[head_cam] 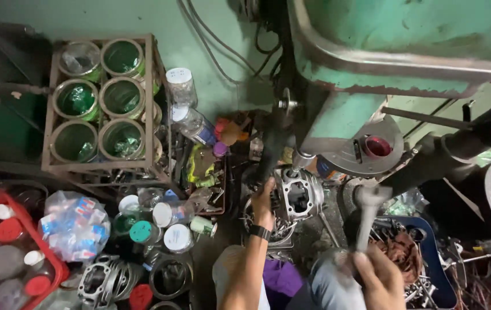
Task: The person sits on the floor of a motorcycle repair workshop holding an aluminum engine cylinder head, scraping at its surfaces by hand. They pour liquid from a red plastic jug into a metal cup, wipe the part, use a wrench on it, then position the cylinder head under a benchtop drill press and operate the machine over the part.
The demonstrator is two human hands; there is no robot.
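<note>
Under the green machine, the left hand point(264, 198) steadies the grey engine casting point(297, 195) just to its right, fingers curled on its edge, while the right hand point(379, 278) grips a blurred hammer point(368, 215), handle upright, well right of it.

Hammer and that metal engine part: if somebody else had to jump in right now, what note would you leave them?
Left hand: reaches forward, gripping a dark rod that stands over the metal engine part; a black band sits on that wrist.
Right hand: closed round the handle of a hammer, head raised, blurred.
Things: the engine part sits on the cluttered floor under the green machine. A blue tray of rusty bits lies by the right hand. A rack of green tins stands to the left.
Done: rod placed on the part, hammer lifted.
Left: I cannot tell how far the part has been worked.
</note>
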